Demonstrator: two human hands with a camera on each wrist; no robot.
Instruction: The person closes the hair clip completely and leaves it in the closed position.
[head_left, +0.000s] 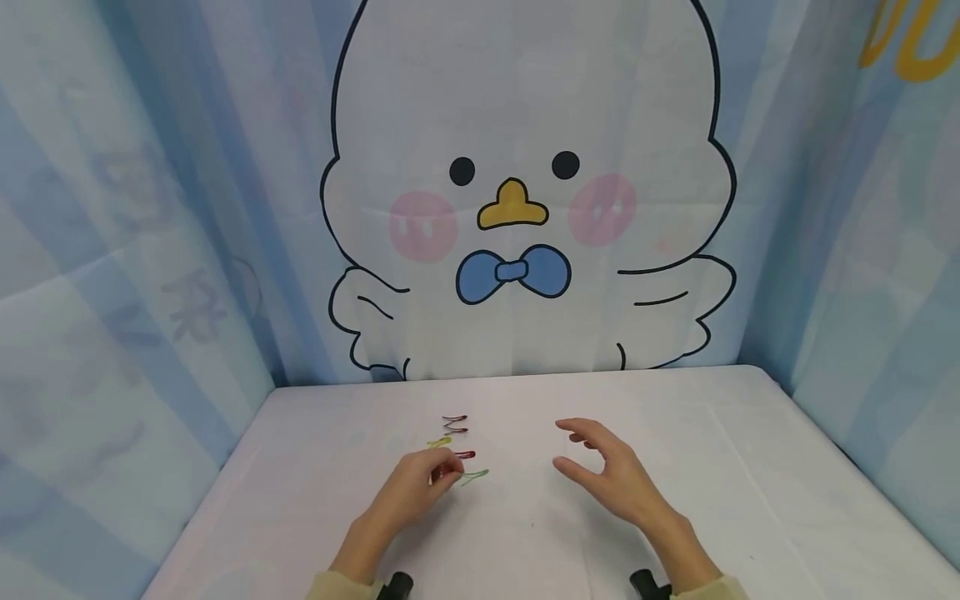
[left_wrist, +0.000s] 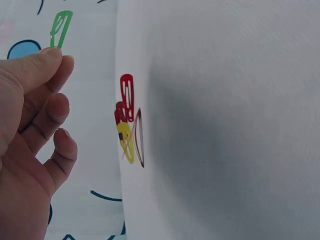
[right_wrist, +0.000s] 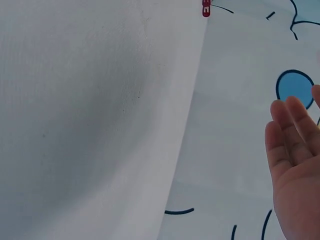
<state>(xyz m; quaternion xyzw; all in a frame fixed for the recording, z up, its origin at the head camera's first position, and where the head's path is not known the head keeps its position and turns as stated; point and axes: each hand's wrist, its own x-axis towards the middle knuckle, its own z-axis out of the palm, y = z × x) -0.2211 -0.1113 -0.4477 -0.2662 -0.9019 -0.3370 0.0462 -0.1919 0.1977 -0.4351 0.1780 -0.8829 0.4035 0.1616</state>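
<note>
My left hand (head_left: 420, 483) pinches a green snap hair clip (left_wrist: 62, 27) between thumb and forefinger, with the clip sticking out past the fingertips. In the left wrist view, other clips lie in an overlapping cluster on the table: a red hair clip (left_wrist: 127, 92), a darker red hair clip (left_wrist: 119, 112) partly hidden, a yellow hair clip (left_wrist: 125, 142) and a thin dark clip (left_wrist: 141, 140) seen edge-on. In the head view they sit just beyond the left hand. My right hand (head_left: 618, 479) hovers to the right, fingers apart and holding nothing.
A white-covered table (head_left: 540, 550) extends under both hands. Behind it hangs a curtain (head_left: 510, 333) with a cartoon bird, and pale blue fabric (head_left: 105, 275) borders the left and right sides.
</note>
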